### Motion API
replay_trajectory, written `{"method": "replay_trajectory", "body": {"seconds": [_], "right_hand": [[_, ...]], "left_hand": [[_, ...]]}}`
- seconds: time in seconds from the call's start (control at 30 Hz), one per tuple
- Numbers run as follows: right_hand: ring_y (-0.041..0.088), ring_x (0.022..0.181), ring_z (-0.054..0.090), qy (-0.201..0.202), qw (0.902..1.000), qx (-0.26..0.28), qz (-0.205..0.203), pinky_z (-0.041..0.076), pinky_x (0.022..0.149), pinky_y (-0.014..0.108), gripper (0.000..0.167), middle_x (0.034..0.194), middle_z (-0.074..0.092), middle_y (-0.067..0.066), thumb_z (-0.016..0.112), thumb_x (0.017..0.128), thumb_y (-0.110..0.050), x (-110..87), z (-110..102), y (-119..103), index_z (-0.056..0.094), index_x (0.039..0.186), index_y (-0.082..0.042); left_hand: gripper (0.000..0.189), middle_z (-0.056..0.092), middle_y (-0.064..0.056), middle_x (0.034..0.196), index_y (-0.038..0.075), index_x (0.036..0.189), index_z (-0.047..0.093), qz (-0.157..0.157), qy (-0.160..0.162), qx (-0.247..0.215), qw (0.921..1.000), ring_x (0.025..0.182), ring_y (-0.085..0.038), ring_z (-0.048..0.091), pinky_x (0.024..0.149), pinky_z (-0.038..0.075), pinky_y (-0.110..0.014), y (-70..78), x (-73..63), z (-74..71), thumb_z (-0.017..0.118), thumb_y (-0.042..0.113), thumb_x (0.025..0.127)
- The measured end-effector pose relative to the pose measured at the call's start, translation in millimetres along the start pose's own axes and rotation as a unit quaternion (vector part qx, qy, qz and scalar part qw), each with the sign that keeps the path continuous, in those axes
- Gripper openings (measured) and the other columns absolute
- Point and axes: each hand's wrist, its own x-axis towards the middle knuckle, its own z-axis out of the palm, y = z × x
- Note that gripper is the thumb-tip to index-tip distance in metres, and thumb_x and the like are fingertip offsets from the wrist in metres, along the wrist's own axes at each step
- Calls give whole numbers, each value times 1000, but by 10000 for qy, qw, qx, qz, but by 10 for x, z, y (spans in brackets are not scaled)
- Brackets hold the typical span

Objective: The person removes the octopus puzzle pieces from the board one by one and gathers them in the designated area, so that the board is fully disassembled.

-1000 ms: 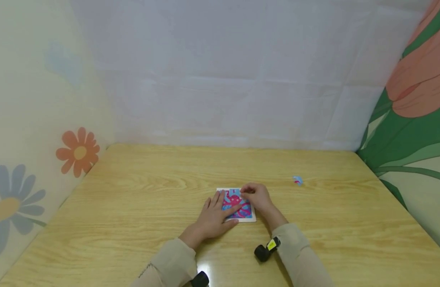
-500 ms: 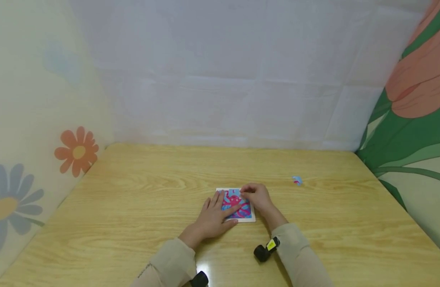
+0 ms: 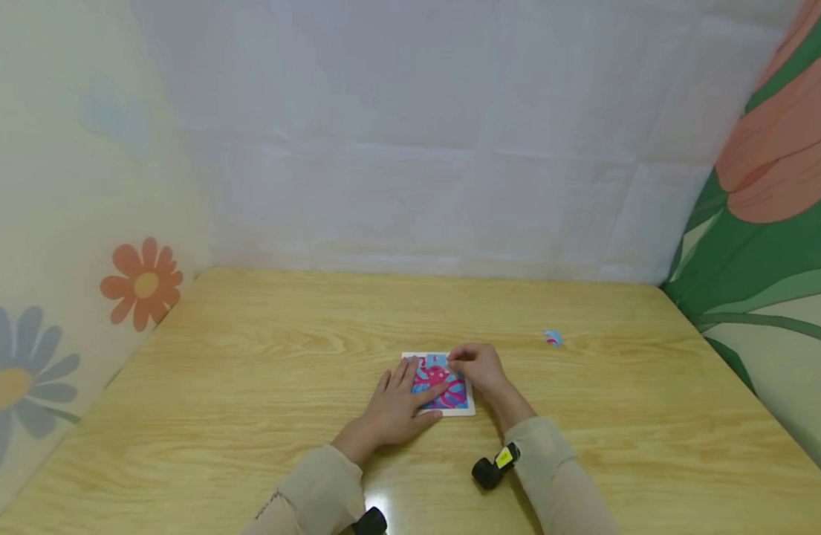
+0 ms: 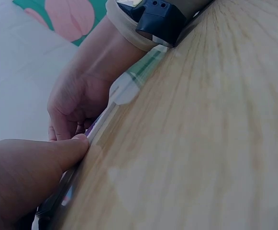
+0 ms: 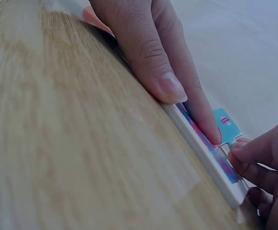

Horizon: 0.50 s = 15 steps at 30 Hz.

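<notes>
A small jigsaw puzzle (image 3: 438, 377) with a pink octopus on blue lies in a white-edged tray (image 3: 472, 410). My left hand (image 3: 398, 409) spreads over its left part, straight fingers resting on the picture. At the upper right corner, my right hand (image 3: 482, 369) pinches a puzzle piece between thumb and curled fingers. That blue puzzle piece (image 5: 227, 124) stands tilted up from the tray in the right wrist view, close to a left fingertip. Most of the held piece is hidden by my fingers in the head view.
Another blue-and-pink puzzle piece (image 3: 553, 338) lies apart on the wood-grain table (image 3: 263, 342), behind and right of the tray. A white cloth (image 3: 410, 148) hangs along the table's back edge. Flower-patterned panels (image 3: 143, 286) flank both sides.
</notes>
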Motion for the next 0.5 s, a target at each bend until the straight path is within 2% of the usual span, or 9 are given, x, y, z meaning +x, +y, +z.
{"method": "replay_trajectory", "body": {"seconds": [0.5], "right_hand": [[16,72,50,45,9997,-124,218,42,67,28,5,72,58,5,61,74,4,5,-21,-15,63,73,-1]], "left_hand": [[48,7,-25,139,27,132,38,10,43,52,10000,126,-38,2,96,7,-53,3,16,14,39,46,88]]}}
